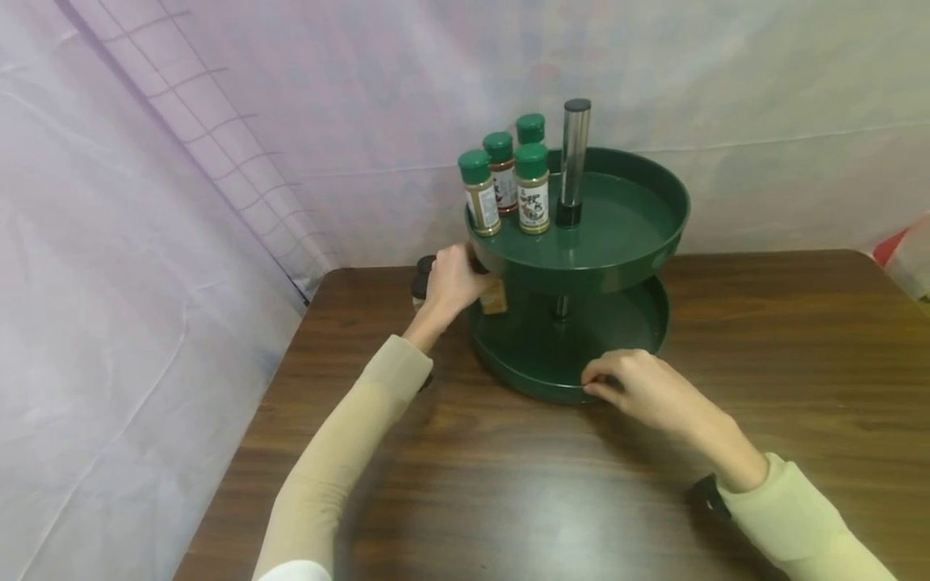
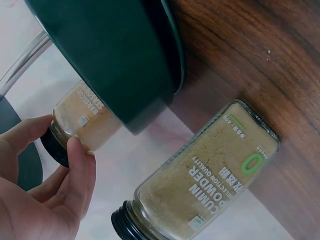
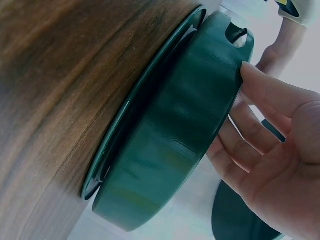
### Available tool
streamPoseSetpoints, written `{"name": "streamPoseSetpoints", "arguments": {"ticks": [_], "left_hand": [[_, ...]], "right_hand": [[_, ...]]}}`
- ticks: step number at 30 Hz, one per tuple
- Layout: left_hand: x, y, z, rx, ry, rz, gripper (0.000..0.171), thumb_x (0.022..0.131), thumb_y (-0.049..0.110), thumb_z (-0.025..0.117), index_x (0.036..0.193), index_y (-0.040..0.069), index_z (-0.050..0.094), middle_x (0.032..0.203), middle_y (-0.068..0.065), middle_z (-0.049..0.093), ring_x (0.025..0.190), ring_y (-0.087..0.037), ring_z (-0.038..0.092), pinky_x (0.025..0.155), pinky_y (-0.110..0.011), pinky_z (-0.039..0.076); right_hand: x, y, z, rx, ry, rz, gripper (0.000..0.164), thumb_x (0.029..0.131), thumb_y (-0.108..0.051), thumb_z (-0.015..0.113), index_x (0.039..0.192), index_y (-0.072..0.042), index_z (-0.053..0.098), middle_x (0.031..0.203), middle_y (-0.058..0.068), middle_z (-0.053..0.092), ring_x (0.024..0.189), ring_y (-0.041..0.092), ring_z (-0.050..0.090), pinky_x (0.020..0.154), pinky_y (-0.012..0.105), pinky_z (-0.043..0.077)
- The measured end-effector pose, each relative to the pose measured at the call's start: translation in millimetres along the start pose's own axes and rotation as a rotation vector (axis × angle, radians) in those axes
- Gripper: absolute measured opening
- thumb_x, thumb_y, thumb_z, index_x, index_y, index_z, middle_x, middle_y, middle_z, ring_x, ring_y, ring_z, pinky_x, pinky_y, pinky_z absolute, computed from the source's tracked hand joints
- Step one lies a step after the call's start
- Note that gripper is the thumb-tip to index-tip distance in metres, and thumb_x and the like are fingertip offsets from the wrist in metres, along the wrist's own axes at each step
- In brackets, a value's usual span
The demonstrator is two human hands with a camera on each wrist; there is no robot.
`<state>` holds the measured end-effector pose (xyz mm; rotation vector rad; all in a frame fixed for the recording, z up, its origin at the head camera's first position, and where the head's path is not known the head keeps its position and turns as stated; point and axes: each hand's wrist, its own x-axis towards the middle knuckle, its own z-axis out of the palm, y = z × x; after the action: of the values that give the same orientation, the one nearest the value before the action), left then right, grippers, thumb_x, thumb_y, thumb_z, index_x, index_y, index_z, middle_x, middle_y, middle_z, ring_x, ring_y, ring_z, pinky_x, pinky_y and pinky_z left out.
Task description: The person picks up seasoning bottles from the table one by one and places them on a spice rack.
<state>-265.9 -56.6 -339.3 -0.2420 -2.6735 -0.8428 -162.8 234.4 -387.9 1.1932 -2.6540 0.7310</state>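
Left wrist view shows it best: the person's left hand [image 2: 50, 195] has a clear glass jar of barbecue seasoning [image 2: 92, 117], tan inside and black-capped, pinched by thumb and fingers at cap and neck. What counts most, I'd judge, is how that jar lies from the hand: its body runs down from the fingertips, long axis close to upright, its lower end hidden there behind the wall of a dark green, round, two-tier rack [image 1: 625, 274]. Seen from the head, the jar is just right of and below the left hand, over the lower tier [image 1: 523, 387] and beneath the overhang of the upper one. Whether its base touches the floor of that tier, I can't tell.

The left is clearly the nearer hand. The right hand [image 1: 647, 386] grips the lower tier's rim between thumb and fingers, on the person's side of the rack, well apart from the jar. On the left hand's outer side, a clear glass jar of cumin powder [image 2: 210, 165], also black-capped, stands on the brown wooden table [image 1: 436, 500]. Above and right of that hand, four green-capped shakers [image 1: 534, 202] stand on the upper tier.
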Motion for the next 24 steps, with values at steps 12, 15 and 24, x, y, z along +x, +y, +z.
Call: {"name": "streamPoseSetpoints", "arguments": {"ticks": [12, 15, 24], "left_hand": [[-2.2, -2.6, 1.1, -0.027, -0.007, -0.009, 0.023, 0.086, 0.024, 0.075, 0.098, 0.006, 0.065, 0.091, -0.011, 0.07, 0.073, -0.024, 0.065, 0.064, -0.042, 0.053], [-2.9, -2.6, 2.5, -0.024, -0.001, 0.002, 0.023, 0.088, 0.024, 0.074, 0.098, 0.006, 0.064, 0.095, -0.011, 0.069, 0.077, -0.025, 0.065, 0.066, -0.043, 0.053], [-6.6, 1.7, 5.8, 0.038, -0.006, -0.006, 0.03, 0.092, 0.028, 0.072, 0.111, 0.005, 0.065, 0.107, -0.014, 0.065, 0.094, -0.03, 0.065, 0.077, -0.048, 0.054]], "right_hand": [[0.4, -3.9, -1.7, 0.027, -0.003, -0.016, 0.007, 0.088, -0.008, 0.078, 0.091, -0.014, 0.076, 0.087, -0.01, 0.07, 0.081, 0.009, 0.066, 0.069, 0.031, 0.056], [0.4, -3.4, -2.4, 0.024, -0.004, -0.01, 0.007, 0.088, -0.008, 0.078, 0.091, -0.015, 0.076, 0.087, -0.01, 0.07, 0.081, 0.009, 0.066, 0.069, 0.031, 0.056], [-0.1, -1.2, -2.5, 0.016, -0.011, 0.0, 0.007, 0.088, -0.008, 0.078, 0.092, -0.014, 0.077, 0.088, -0.008, 0.071, 0.081, 0.01, 0.067, 0.07, 0.031, 0.057]]}}
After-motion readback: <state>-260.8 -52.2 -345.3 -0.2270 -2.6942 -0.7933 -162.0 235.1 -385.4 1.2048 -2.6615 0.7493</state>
